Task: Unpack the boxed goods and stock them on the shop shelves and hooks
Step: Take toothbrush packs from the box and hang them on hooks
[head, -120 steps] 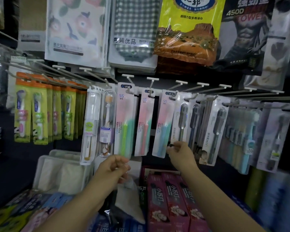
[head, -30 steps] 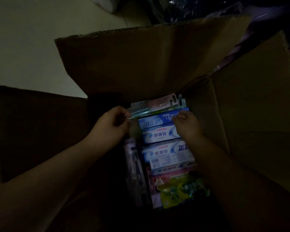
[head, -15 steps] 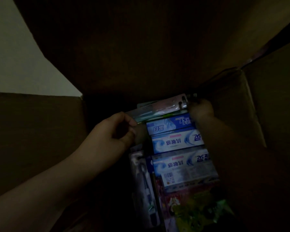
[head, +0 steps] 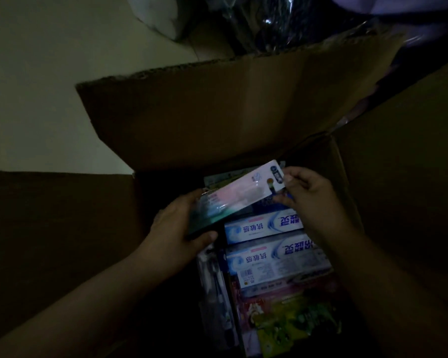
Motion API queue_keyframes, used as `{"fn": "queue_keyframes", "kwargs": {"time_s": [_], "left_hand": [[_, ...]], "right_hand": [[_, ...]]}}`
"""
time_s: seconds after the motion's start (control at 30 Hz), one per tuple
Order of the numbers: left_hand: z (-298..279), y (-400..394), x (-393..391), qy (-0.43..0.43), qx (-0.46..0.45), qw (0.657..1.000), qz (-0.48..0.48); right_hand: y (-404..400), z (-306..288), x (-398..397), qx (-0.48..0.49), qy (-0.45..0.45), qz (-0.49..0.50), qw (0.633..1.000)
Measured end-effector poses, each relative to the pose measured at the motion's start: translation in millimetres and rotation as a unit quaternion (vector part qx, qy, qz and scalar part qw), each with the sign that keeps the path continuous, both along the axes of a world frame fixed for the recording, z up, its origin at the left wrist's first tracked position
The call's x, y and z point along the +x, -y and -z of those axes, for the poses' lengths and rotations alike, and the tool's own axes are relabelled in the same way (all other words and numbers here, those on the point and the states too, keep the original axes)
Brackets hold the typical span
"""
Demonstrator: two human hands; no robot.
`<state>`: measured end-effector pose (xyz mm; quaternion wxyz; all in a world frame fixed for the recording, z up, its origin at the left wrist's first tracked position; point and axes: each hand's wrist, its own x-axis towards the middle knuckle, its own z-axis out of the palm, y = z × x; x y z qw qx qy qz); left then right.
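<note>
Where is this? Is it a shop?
Probably a shop's stockroom or aisle floor. A big open cardboard box sits on a pale floor, packed with toothpaste boxes. Both hands, left hand and right hand, lift out a packaged toothbrush.

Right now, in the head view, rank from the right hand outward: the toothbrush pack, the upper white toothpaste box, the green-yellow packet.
1. toothbrush pack: pinched by the right hand.
2. upper white toothpaste box: just below.
3. green-yellow packet: bottom of the box, farthest.
</note>
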<state>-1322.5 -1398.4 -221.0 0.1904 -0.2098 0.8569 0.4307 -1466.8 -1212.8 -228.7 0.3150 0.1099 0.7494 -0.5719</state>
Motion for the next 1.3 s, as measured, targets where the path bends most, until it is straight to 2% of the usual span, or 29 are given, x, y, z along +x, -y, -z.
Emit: {"fn": "queue_keyframes", "kwargs": {"time_s": [0.07, 0.13, 0.2, 0.27, 0.4, 0.47, 0.53, 0.57, 0.67, 0.73, 0.83, 0.97, 1.1, 1.3], "left_hand": [[2, -2, 2, 0.024, 0.028, 0.999, 0.005], [6, -3, 1, 0.043, -0.016, 0.997, 0.059], [12, -8, 1, 0.056, -0.010, 0.996, 0.073], [16, -18, 3, 0.057, 0.009, 0.997, 0.043], [20, -30, 6, 0.034, -0.023, 0.998, -0.048], [20, -36, 6, 0.090, 0.071, 0.989, -0.093], [16, -43, 9, 0.134, 0.210, 0.953, -0.171], [15, -46, 12, 0.145, 0.246, 0.937, -0.202], [19, -52, 27, 0.165, 0.255, 0.914, -0.268], [21, -51, 33, 0.171, 0.249, 0.899, -0.317], [25, -47, 31, 0.149, 0.252, 0.879, -0.377], [33, -46, 28, 0.133, 0.245, 0.877, -0.391], [41, -45, 32, 0.128, 0.225, 0.884, -0.389], [48, -43, 32, 0.121, 0.225, 0.891, -0.376]], "right_hand": [[-4, 1, 3, 0.003, 0.027, -0.013, 1.000], [-7, 4, 5, 0.010, 0.042, -0.019, 0.999], [-10, 9, 7, 0.006, 0.056, -0.018, 0.998], [-9, 13, 7, 0.006, 0.070, -0.023, 0.997], [-4, 16, 5, -0.007, 0.072, -0.070, 0.995], [-1, 17, 8, -0.019, 0.072, -0.095, 0.993], [3, 21, 15, -0.029, 0.091, -0.105, 0.990], [5, 23, 19, -0.030, 0.104, -0.106, 0.988], [7, 31, 29, -0.043, 0.137, -0.091, 0.985], [6, 41, 29, -0.032, 0.128, -0.058, 0.990], [2, 60, 9, 0.021, 0.095, -0.014, 0.995], [8, 85, -19, 0.140, 0.040, -0.072, 0.987], [21, 109, -40, 0.328, -0.038, -0.214, 0.919], [30, 141, -52, 0.418, -0.065, -0.256, 0.869]]}}
